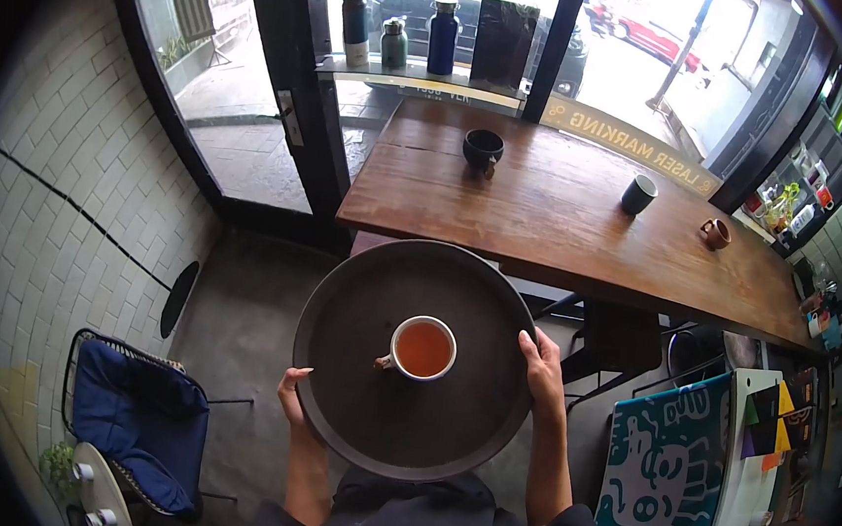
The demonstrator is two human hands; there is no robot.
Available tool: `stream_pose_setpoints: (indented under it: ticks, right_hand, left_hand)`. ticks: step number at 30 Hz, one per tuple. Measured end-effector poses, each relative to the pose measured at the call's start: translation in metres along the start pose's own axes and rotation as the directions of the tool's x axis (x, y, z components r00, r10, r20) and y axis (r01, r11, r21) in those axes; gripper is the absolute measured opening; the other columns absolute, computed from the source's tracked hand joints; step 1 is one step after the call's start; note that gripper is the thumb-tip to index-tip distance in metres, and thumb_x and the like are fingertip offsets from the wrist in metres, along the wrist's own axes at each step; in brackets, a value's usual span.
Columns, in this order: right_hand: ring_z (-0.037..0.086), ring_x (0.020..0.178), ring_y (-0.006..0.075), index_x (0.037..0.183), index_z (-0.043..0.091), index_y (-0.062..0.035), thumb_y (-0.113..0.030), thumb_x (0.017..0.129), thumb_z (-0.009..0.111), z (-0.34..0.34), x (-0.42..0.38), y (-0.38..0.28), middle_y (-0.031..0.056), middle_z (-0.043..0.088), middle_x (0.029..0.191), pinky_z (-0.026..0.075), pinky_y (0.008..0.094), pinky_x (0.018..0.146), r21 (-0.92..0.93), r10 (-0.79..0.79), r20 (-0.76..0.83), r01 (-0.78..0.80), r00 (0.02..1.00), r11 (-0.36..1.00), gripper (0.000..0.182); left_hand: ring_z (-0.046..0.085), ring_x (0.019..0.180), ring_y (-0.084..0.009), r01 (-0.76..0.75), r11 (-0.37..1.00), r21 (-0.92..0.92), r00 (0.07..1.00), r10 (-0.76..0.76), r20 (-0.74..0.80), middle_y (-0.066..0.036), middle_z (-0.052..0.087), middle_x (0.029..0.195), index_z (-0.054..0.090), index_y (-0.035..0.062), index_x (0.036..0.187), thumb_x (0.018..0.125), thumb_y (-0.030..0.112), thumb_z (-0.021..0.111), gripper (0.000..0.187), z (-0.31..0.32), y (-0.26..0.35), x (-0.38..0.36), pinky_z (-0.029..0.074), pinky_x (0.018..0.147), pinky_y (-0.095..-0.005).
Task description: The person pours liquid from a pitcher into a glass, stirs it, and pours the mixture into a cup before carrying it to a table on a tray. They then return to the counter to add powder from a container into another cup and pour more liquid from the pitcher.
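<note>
Carrying a round dark tray (360, 288) at waist height, the person grips its rim from both sides: the left hand (294, 394) clasps the edge at lower left of the tray, the thumb lying on top, and the right hand (542, 362) wraps the edge at centre right of the frame, fingers closed over the rim. Both hands are thus closed on the tray and hold nothing else.

Near the middle of the tray stands a single white cup (422, 348), upright, full of an amber-brown drink, its handle turned toward the lower left. It stands well apart from both hands.

Just beyond the tray's far edge, in the upper middle of the frame, begins a long wooden tabletop (544, 208). On it are a black cup (482, 150) near its far left end, a dark green cup (638, 194) further right, and a small brown mug (715, 233) toward the right edge, all well apart from one another.

As a judgement: the drink is poured and loaded, and the tray sits level close to the tabletop; the cup is not yet set down there, so bringing it over and putting it down appears to be what remains.

A blue chair (137, 419) sits at lower left, and bottles (399, 34) line a window shelf at the top.
</note>
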State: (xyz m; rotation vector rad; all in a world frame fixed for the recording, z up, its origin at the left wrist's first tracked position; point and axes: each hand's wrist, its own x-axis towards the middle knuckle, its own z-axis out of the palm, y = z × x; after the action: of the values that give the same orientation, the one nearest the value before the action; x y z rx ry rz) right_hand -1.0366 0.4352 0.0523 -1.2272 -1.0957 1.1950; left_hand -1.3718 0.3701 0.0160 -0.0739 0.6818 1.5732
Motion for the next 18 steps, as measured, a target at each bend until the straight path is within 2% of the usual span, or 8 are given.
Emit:
stream_pose_setpoints:
  ticks: [4, 6, 7, 9, 10, 12, 15, 18]
  right_hand:
    - [0.054, 0.081, 0.0063, 0.104, 0.062, 0.0037, -0.019, 0.100, 0.052, 0.006, 0.032, 0.003, 0.0005, 0.063, 0.088, 0.044, 0.0216, 0.073, 0.047, -0.016, -0.007, 0.016, 1.000, 0.999, 0.025]
    - [0.056, 0.083, 0.0072, 0.105, 0.062, 0.0043, -0.018, 0.099, 0.053, 0.008, 0.043, 0.004, 0.0017, 0.064, 0.090, 0.046, 0.0219, 0.074, 0.045, 0.018, 0.021, -0.019, 1.000, 0.999, 0.025]
    - [0.056, 0.083, 0.0072, 0.105, 0.062, 0.0043, -0.018, 0.099, 0.053, 0.010, 0.048, 0.002, 0.0017, 0.064, 0.090, 0.046, 0.0219, 0.074, 0.049, 0.021, 0.026, -0.022, 0.999, 0.999, 0.025]
    - [0.058, 0.085, 0.0083, 0.108, 0.062, 0.0049, -0.016, 0.098, 0.055, 0.016, 0.057, -0.008, 0.0034, 0.066, 0.093, 0.047, 0.0228, 0.075, 0.087, 0.058, 0.037, -0.061, 0.998, 0.994, 0.024]
    - [0.058, 0.085, 0.0083, 0.108, 0.062, 0.0049, -0.016, 0.098, 0.055, 0.016, 0.063, -0.008, 0.0034, 0.066, 0.093, 0.047, 0.0228, 0.075, 0.086, 0.060, 0.047, -0.064, 0.997, 0.994, 0.024]
    - [0.060, 0.085, 0.0092, 0.109, 0.062, 0.0053, -0.014, 0.097, 0.056, 0.013, 0.074, -0.008, 0.0050, 0.067, 0.095, 0.049, 0.0242, 0.076, 0.025, 0.070, 0.092, -0.072, 0.993, 0.997, 0.023]
    - [0.060, 0.084, 0.0097, 0.111, 0.061, 0.0060, -0.013, 0.096, 0.057, 0.013, 0.084, -0.012, 0.0065, 0.068, 0.096, 0.050, 0.0250, 0.075, 0.026, 0.126, 0.113, -0.129, 0.986, 0.991, 0.024]
    - [0.061, 0.085, 0.0096, 0.112, 0.061, 0.0067, -0.014, 0.097, 0.057, 0.008, 0.092, -0.013, 0.0071, 0.068, 0.098, 0.050, 0.0244, 0.076, 0.046, 0.211, 0.147, -0.219, 0.966, 0.975, 0.026]
  left_hand:
    - [0.067, 0.073, -0.0243, -0.051, 0.996, 0.073, 0.998, 0.048, 0.048, -0.013, 0.070, 0.084, 0.067, 0.0008, 0.079, 0.076, 0.023, 0.054, 0.026, 0.012, 0.009, 0.034, 0.056, 0.065, -0.0318]
    - [0.067, 0.071, -0.0249, 0.009, 0.998, 0.063, 0.999, -0.006, -0.041, -0.013, 0.070, 0.084, 0.067, 0.0004, 0.078, 0.076, 0.023, 0.054, 0.026, 0.039, 0.011, 0.031, 0.057, 0.065, -0.0315]
    - [0.067, 0.071, -0.0249, 0.004, 0.998, 0.065, 0.999, -0.001, -0.045, -0.013, 0.070, 0.084, 0.067, 0.0004, 0.078, 0.076, 0.023, 0.054, 0.026, 0.022, 0.013, 0.043, 0.057, 0.065, -0.0315]
    - [0.066, 0.070, -0.0260, -0.158, 0.978, 0.137, 0.987, 0.156, 0.023, -0.014, 0.070, 0.084, 0.066, -0.0002, 0.079, 0.074, 0.022, 0.053, 0.026, -0.026, 0.014, 0.075, 0.057, 0.065, -0.0317]
    - [0.066, 0.070, -0.0260, -0.165, 0.977, 0.133, 0.986, 0.164, 0.018, -0.014, 0.070, 0.084, 0.066, -0.0002, 0.079, 0.074, 0.022, 0.053, 0.026, -0.016, 0.013, 0.074, 0.057, 0.065, -0.0317]
    - [0.066, 0.071, -0.0271, -0.054, 0.998, 0.032, 0.997, 0.055, -0.045, -0.016, 0.070, 0.084, 0.066, -0.0005, 0.078, 0.071, 0.020, 0.053, 0.025, 0.011, 0.009, 0.063, 0.057, 0.065, -0.0324]
    - [0.066, 0.071, -0.0278, -0.033, 0.999, 0.003, 0.998, 0.033, -0.054, -0.017, 0.069, 0.085, 0.066, -0.0011, 0.078, 0.069, 0.019, 0.052, 0.026, 0.015, 0.010, 0.059, 0.057, 0.065, -0.0335]
    - [0.066, 0.074, -0.0281, -0.118, 0.993, -0.024, 0.990, 0.116, -0.079, -0.016, 0.070, 0.088, 0.067, -0.0004, 0.082, 0.070, 0.020, 0.052, 0.028, 0.029, 0.000, 0.052, 0.057, 0.066, -0.0331]
